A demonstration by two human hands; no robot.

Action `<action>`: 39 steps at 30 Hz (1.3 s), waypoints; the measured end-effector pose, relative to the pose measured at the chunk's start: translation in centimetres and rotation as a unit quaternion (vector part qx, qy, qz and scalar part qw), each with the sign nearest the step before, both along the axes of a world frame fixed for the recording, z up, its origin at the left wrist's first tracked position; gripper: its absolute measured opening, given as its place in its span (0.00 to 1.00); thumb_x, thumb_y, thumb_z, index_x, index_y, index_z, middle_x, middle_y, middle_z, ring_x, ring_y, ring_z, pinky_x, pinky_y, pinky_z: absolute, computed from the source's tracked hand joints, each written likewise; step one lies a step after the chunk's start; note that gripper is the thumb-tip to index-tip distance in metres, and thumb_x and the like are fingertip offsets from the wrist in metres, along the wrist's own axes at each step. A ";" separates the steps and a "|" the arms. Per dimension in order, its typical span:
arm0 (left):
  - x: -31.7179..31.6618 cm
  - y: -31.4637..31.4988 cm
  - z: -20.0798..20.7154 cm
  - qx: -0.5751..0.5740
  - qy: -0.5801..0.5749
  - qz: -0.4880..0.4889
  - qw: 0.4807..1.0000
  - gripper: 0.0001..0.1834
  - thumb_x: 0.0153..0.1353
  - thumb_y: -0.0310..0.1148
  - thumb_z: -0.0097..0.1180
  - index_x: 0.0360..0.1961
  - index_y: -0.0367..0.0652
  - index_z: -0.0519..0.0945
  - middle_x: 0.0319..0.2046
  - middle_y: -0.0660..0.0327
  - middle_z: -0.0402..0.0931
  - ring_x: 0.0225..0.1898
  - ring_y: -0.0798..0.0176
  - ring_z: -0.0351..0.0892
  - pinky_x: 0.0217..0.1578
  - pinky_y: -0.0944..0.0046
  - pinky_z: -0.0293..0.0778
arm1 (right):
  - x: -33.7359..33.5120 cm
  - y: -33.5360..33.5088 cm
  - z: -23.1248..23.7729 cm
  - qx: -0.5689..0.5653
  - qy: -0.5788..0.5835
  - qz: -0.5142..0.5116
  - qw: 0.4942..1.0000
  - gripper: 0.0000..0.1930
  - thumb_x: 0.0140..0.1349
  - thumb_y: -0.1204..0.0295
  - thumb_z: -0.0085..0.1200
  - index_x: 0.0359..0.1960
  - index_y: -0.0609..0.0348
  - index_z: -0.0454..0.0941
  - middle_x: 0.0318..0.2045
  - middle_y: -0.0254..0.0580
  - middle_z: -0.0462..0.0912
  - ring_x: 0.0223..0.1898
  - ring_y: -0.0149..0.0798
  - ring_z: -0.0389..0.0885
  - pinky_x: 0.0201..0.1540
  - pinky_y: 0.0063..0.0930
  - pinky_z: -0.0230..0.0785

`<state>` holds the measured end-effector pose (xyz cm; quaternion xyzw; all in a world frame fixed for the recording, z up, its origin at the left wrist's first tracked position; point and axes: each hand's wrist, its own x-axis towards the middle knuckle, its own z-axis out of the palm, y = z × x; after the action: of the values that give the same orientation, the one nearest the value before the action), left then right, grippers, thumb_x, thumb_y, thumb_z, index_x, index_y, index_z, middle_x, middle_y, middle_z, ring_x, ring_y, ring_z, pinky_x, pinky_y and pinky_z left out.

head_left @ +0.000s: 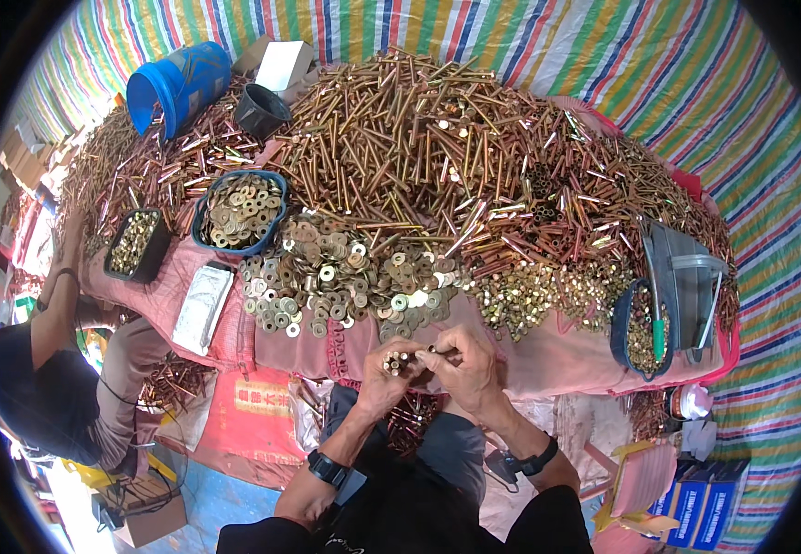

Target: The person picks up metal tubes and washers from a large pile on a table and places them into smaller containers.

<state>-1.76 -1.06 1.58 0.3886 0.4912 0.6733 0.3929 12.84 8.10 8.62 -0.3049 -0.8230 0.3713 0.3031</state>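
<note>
My left hand [384, 380] is closed around a small bundle of yellowish metal bolts [396, 362], their ends pointing up. Beside it my right hand [467, 371] pinches a small metal piece [433, 349] at its fingertips; too little of it shows to name it. The two hands nearly meet over the near edge of the pink cloth [530, 355]. Just beyond them lie a heap of flat round washers [336, 268] and a spread of small brass-coloured nuts [534, 295]. Behind these rises a large pile of long bolts [391, 138].
A blue tub of washers [239, 210], a black tray of nuts [137, 245] and a silver packet [204, 307] sit at left. At right is a dark tub of nuts [636, 332] with a green marker [659, 340]. A blue bucket [179, 88] lies tipped; a co-worker [40, 369] sits far left.
</note>
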 end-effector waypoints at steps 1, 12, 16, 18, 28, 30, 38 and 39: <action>0.0 0.0 0.1 0.003 0.007 0.003 1.000 0.10 0.65 0.21 0.69 0.47 0.36 0.87 0.42 0.61 0.82 0.43 0.67 0.82 0.44 0.67 0.77 | 0.0 0.0 -0.1 -0.025 0.018 0.008 0.999 0.13 0.64 0.72 0.71 0.40 0.63 0.79 0.35 0.45 0.85 0.34 0.39 0.89 0.34 0.30 0.82; 0.1 -0.1 -0.1 -0.005 0.037 -0.006 0.999 0.12 0.62 0.16 0.68 0.46 0.35 0.88 0.41 0.59 0.84 0.42 0.65 0.83 0.43 0.66 0.78 | -0.2 1.5 1.3 -0.076 0.009 -0.040 0.996 0.08 0.67 0.73 0.68 0.42 0.63 0.85 0.32 0.39 0.85 0.33 0.29 0.83 0.35 0.26 0.74; 0.2 0.0 -0.8 0.025 0.093 0.004 0.995 0.15 0.58 0.13 0.67 0.46 0.36 0.88 0.39 0.58 0.85 0.42 0.62 0.84 0.44 0.64 0.79 | -2.3 5.2 1.3 0.097 -0.012 0.074 0.992 0.06 0.59 0.75 0.68 0.38 0.62 0.89 0.31 0.44 0.86 0.32 0.42 0.84 0.37 0.35 0.76; 0.3 -0.1 -1.1 0.036 0.110 0.006 0.993 0.19 0.53 0.12 0.67 0.46 0.37 0.88 0.40 0.57 0.85 0.44 0.60 0.84 0.47 0.62 0.79 | -3.3 6.8 0.8 0.082 -0.063 0.183 0.978 0.07 0.62 0.73 0.65 0.40 0.61 0.87 0.32 0.48 0.84 0.35 0.49 0.83 0.40 0.42 0.76; -0.1 -0.2 -1.3 0.045 0.095 -0.010 0.994 0.30 0.42 0.05 0.62 0.49 0.39 0.88 0.47 0.57 0.86 0.52 0.56 0.84 0.54 0.61 0.79 | -7.8 8.8 -2.0 0.089 -0.168 0.372 0.909 0.09 0.65 0.67 0.62 0.41 0.58 0.86 0.33 0.52 0.83 0.37 0.58 0.85 0.39 0.48 0.76; -0.1 -0.2 -1.3 0.036 0.071 -0.018 0.997 0.30 0.42 0.06 0.64 0.49 0.39 0.88 0.46 0.58 0.87 0.51 0.57 0.85 0.53 0.60 0.79 | -7.4 9.0 -2.1 0.067 -0.115 0.367 0.920 0.09 0.65 0.67 0.62 0.41 0.58 0.85 0.32 0.52 0.82 0.37 0.58 0.85 0.39 0.48 0.76; -0.3 -0.1 -0.6 0.070 0.168 0.006 0.983 0.26 0.45 0.13 0.68 0.49 0.38 0.87 0.43 0.55 0.87 0.50 0.54 0.86 0.52 0.59 0.80 | -6.8 9.2 -0.8 0.064 -0.147 0.381 0.911 0.08 0.66 0.68 0.61 0.40 0.58 0.85 0.31 0.50 0.81 0.35 0.55 0.83 0.37 0.46 0.71; -0.2 -0.2 -0.6 0.071 0.173 0.000 0.982 0.25 0.47 0.12 0.66 0.48 0.38 0.87 0.44 0.55 0.87 0.50 0.53 0.86 0.53 0.58 0.79 | -7.2 9.2 -0.8 0.065 -0.144 0.403 0.902 0.09 0.67 0.66 0.60 0.40 0.58 0.84 0.32 0.51 0.81 0.36 0.57 0.83 0.37 0.48 0.71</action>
<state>-1.96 -1.28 1.03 0.5263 0.5029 0.6287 0.2735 5.67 17.25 7.82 0.0227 -0.9325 0.3595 0.0247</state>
